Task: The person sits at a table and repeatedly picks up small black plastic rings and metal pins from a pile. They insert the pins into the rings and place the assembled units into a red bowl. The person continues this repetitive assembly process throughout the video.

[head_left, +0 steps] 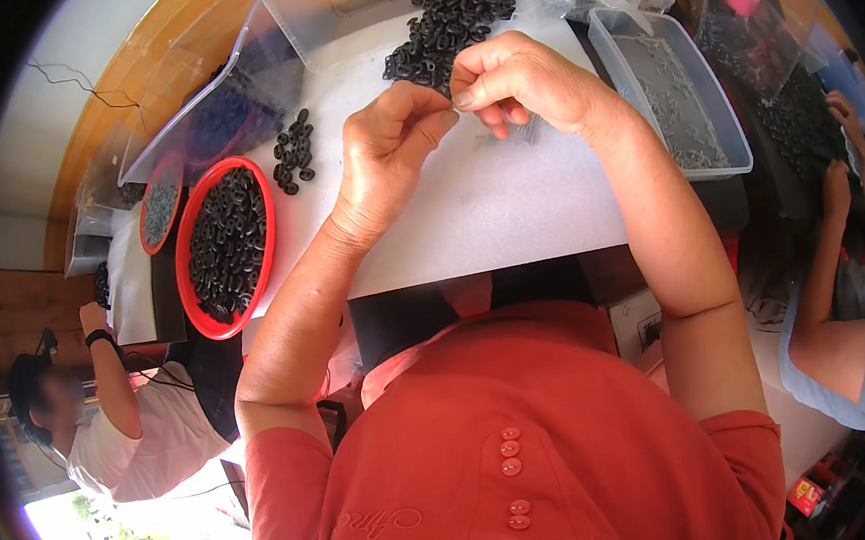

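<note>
My left hand (389, 148) and my right hand (529, 78) meet above the white work surface (468, 207), fingertips pinched together and almost touching. Whatever sits between the fingers is too small to make out. Just beyond them lies a heap of small black oval parts (455, 23) with holes. Beneath my right hand, a few thin pale pieces (515, 134) are scattered on the white sheet. To the left of my left hand is a smaller group of black parts (292, 157).
At the left stands a red basin (270, 271) full of black parts, with a smaller red dish (150, 240) behind it. A clear tray (736, 160) of thin pale pieces stands at the right. Clear bins (281, 40) line the back. Other people work on both sides.
</note>
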`<action>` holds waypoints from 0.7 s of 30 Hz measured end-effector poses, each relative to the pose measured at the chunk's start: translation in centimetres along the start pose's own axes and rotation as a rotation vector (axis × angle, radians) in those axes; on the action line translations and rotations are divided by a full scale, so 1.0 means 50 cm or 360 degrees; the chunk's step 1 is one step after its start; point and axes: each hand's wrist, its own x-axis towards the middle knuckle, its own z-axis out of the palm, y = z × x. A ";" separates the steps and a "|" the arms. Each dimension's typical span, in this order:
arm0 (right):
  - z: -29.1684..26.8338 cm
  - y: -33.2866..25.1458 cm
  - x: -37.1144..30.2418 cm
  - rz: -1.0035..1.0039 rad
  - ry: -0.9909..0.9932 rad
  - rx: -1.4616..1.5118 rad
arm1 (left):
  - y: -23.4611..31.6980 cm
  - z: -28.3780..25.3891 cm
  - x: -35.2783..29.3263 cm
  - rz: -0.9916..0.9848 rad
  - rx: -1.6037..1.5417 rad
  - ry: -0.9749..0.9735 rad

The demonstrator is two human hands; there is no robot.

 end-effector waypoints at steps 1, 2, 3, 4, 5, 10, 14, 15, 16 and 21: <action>0.004 0.000 0.000 -0.0023 0.0029 0.0017 | 0.005 -0.002 -0.001 -0.0064 -0.0072 0.0007; 0.010 -0.004 0.002 -0.0046 0.0058 0.0034 | 0.011 -0.003 -0.002 -0.0129 -0.0144 0.0014; 0.014 -0.005 0.004 -0.0073 0.0087 0.0049 | 0.022 -0.006 0.000 -0.0225 -0.0239 0.0030; 0.016 -0.003 0.004 -0.0116 0.0111 0.0071 | 0.036 -0.008 0.003 -0.0321 -0.0335 0.0047; 0.023 -0.002 0.003 -0.0199 0.0184 0.0073 | 0.042 -0.007 0.003 -0.0416 -0.0430 0.0065; 0.058 -0.009 0.002 -0.0474 0.0340 0.0185 | 0.046 -0.025 0.008 -0.0639 -0.1047 0.0162; 0.067 -0.002 0.001 -0.0601 0.0446 0.0098 | 0.055 -0.039 0.005 -0.0711 -0.1086 0.0035; 0.069 -0.008 0.000 -0.0627 0.0467 0.0072 | 0.054 -0.043 0.005 -0.0726 -0.1109 -0.0004; 0.072 -0.010 -0.001 -0.0616 0.0488 0.0081 | 0.053 -0.048 0.005 -0.0740 -0.1133 -0.0042; 0.073 -0.002 -0.004 -0.0646 0.0355 0.0043 | 0.043 -0.067 -0.003 -0.0852 -0.1324 -0.0192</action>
